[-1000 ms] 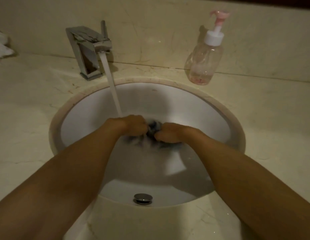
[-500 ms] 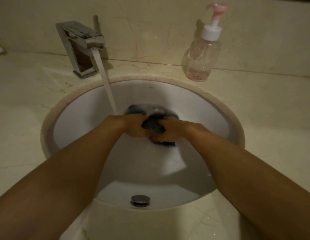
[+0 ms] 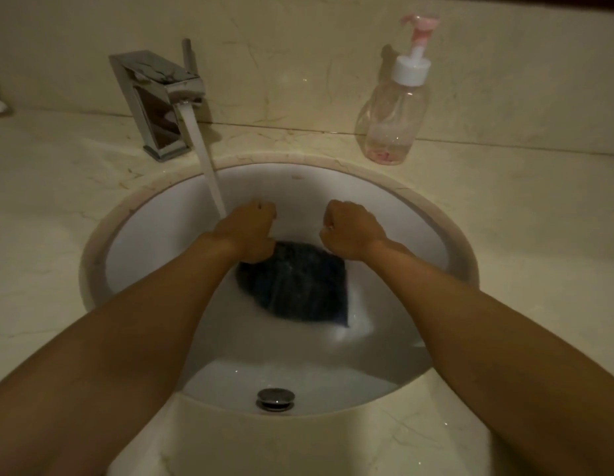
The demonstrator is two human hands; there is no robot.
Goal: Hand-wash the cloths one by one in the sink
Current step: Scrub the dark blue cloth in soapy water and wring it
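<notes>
Two bare hands are working inside a round white sink point(image 3: 154, 235) set under a cream marble counter point(image 3: 58, 187), and we are looking down on them along our own forearms. We are curling our left hand point(image 3: 245, 231) into a fist and gripping the top left corner of a dark blue cloth point(image 3: 295, 283). We are curling our right hand point(image 3: 350, 231) into a fist too, gripping the top right corner, so the two fists are sitting apart with the cloth's top edge between them. The cloth is hanging spread below the fists, near the middle of the basin, its lower part lying in shallow, slightly cloudy water.

A chrome square faucet point(image 3: 157, 101) is standing on the counter at the back left, and a white stream of water point(image 3: 206, 163) is pouring from it, landing just beside our left wrist. A clear soap pump bottle point(image 3: 391, 121) with a white collar and a pink nozzle is standing at the back right; a little pink liquid is sitting in its bottom. A round metal fitting point(image 3: 275, 399) is showing on the near wall of the basin. At the far left edge a pale object is sitting on the counter, too cropped for us to tell what it is.
</notes>
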